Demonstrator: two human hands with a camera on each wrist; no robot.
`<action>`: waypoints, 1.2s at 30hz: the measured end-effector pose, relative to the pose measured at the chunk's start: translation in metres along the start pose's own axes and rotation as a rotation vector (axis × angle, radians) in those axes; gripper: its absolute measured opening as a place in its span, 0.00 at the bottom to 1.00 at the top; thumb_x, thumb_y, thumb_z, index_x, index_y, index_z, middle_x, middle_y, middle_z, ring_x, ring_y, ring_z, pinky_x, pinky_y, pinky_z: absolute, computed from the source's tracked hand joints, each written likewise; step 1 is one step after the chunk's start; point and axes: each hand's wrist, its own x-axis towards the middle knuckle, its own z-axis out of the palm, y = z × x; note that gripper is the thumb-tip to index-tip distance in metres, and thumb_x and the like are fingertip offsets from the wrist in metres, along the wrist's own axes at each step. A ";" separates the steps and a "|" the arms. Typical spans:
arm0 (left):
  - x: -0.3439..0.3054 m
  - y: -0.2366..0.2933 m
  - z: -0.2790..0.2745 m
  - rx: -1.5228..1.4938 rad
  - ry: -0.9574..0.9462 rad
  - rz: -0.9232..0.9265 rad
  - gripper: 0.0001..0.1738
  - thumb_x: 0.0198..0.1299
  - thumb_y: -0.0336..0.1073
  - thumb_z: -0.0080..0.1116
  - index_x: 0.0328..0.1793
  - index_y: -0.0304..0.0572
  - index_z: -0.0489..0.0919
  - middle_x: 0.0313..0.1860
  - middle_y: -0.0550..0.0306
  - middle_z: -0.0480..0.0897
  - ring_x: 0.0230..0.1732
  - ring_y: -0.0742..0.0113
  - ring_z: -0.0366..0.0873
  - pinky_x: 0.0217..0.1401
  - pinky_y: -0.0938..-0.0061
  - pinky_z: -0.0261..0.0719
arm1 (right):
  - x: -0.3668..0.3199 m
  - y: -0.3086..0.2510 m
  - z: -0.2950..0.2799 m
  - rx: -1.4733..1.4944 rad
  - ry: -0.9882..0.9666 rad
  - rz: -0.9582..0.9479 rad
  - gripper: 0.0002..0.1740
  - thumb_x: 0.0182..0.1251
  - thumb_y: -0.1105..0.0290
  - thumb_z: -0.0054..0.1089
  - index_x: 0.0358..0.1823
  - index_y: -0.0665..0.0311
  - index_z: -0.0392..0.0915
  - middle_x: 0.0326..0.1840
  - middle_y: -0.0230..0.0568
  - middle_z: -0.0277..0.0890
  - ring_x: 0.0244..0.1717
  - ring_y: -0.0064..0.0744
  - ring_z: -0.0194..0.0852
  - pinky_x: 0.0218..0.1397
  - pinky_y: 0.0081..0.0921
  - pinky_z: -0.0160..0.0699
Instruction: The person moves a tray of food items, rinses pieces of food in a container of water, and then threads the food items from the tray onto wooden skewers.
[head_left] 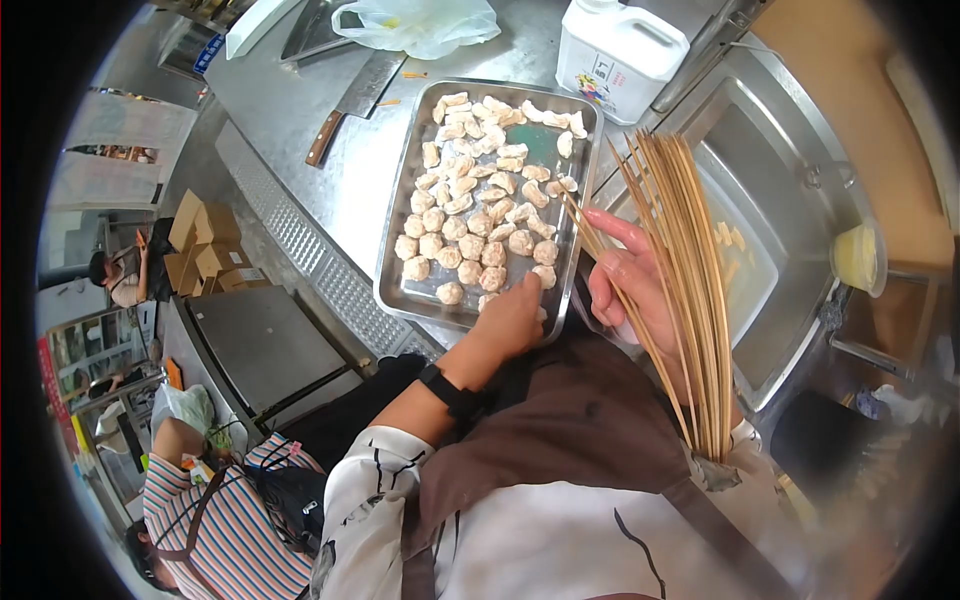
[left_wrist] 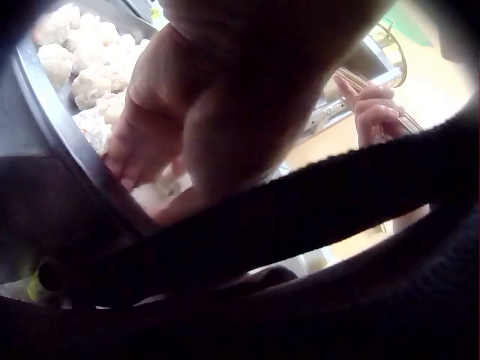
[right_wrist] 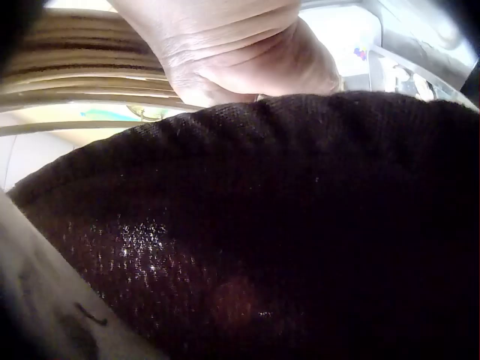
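Note:
A steel tray [head_left: 400,200] holds several pale, floured meatballs [head_left: 470,246] in its near half and floured, elongated pieces [head_left: 484,112] in its far half. My left hand [head_left: 510,318] reaches over the tray's near edge, fingers bent downward. In the left wrist view its fingers and thumb close around a pale ball [left_wrist: 159,193] just inside the rim, mostly hidden by the hand. Beside the tray's right edge, my right hand [head_left: 640,285] grips a thick bundle of thin wooden skewers [head_left: 690,270]. A few skewers [head_left: 590,228] lean apart from it, their tips near the tray.
A cleaver [head_left: 350,105] lies left of the tray, near a plastic bag [head_left: 420,28]. Behind the tray stands a white jug [head_left: 615,60]. A steel sink [head_left: 790,110] lies to the right, with a yellow cup [head_left: 856,256] at its side. Another person [head_left: 230,520] is at lower left.

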 end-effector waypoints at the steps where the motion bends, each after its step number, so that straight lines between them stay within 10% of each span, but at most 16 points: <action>1: -0.002 0.001 -0.007 -0.066 -0.003 0.001 0.18 0.52 0.31 0.54 0.49 0.37 0.65 0.39 0.46 0.78 0.41 0.50 0.79 0.43 0.60 0.78 | 0.000 -0.003 0.001 0.009 -0.009 0.006 0.26 0.70 0.68 0.43 0.68 0.68 0.56 0.19 0.35 0.66 0.16 0.18 0.57 0.21 0.17 0.61; 7: -0.015 0.019 -0.085 -1.780 -0.066 0.009 0.12 0.57 0.34 0.51 0.46 0.38 0.71 0.39 0.59 0.74 0.34 0.69 0.74 0.42 0.73 0.75 | 0.000 -0.009 0.006 0.042 -0.117 0.048 0.28 0.71 0.66 0.44 0.69 0.69 0.53 0.16 0.32 0.63 0.14 0.17 0.55 0.20 0.15 0.59; 12: -0.020 0.065 -0.123 -1.501 0.345 0.067 0.15 0.63 0.39 0.53 0.49 0.35 0.78 0.31 0.60 0.77 0.27 0.74 0.71 0.29 0.78 0.68 | 0.004 -0.009 0.014 -0.048 -0.088 0.067 0.27 0.71 0.64 0.45 0.68 0.68 0.57 0.17 0.30 0.63 0.17 0.16 0.57 0.21 0.14 0.57; 32: -0.020 0.081 -0.123 -1.536 0.352 -0.040 0.07 0.57 0.32 0.57 0.38 0.33 0.78 0.27 0.60 0.77 0.25 0.74 0.70 0.25 0.81 0.64 | -0.001 -0.043 0.015 -0.436 -0.164 0.082 0.24 0.72 0.68 0.32 0.68 0.64 0.58 0.18 0.35 0.67 0.16 0.19 0.62 0.21 0.16 0.63; 36: -0.019 0.081 -0.124 -1.501 0.370 -0.039 0.07 0.57 0.32 0.59 0.36 0.33 0.79 0.25 0.60 0.77 0.24 0.77 0.70 0.25 0.82 0.65 | 0.011 -0.029 0.019 -0.648 -0.143 -0.107 0.26 0.69 0.69 0.43 0.68 0.65 0.59 0.23 0.33 0.67 0.19 0.18 0.62 0.22 0.16 0.64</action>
